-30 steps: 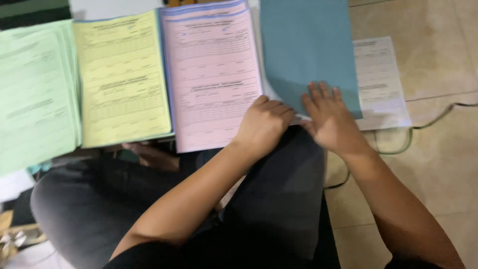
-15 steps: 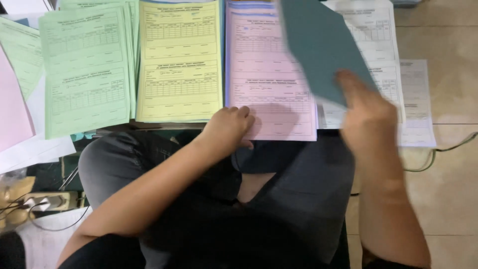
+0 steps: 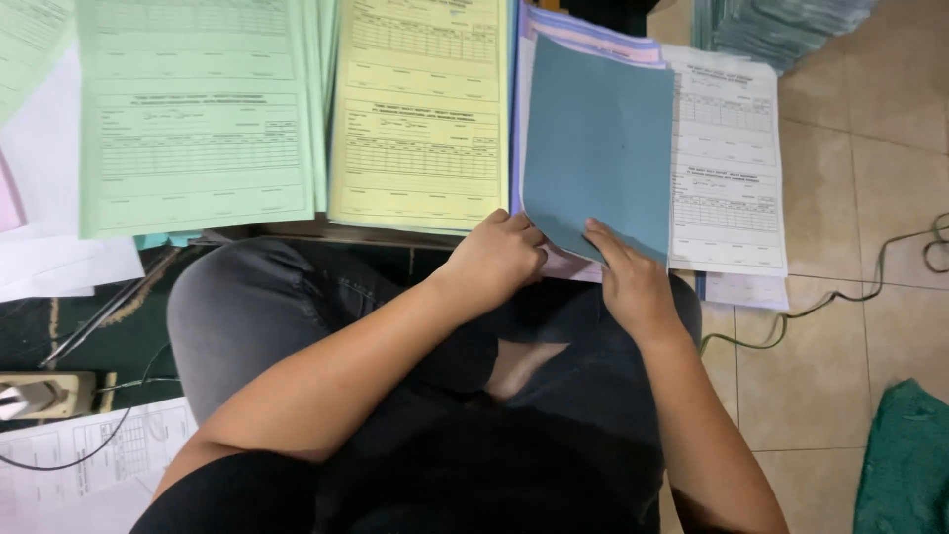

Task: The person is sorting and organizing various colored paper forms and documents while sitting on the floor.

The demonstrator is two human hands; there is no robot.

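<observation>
Beige floor tiles carry everything here, with the person sitting cross-legged among rows of paper. Largest of these is the green form stack at the left, then the yellow form stack beside it, then the white printed forms at the right. Between yellow and white lies the pink form stack, mostly hidden under a blue sheet that lies on top of it, slightly tilted, its lower edge near the person's knees.

The left hand is curled, fingers pressed together at the blue sheet's lower left corner; whether it truly pinches the paper or only rests against it I cannot tell. The right hand has its fingers laid flat on the sheet's lower edge, a pressing grip rather than a pinch.

Judging by this, the sheet is being squared onto the pile. To do that well, the right hand should hold the edge down lightly while the left nudges the corner until the borders line up, without creasing the thin paper or dragging the pink sheets underneath.

A green cable trails across the tiles at the right.
</observation>
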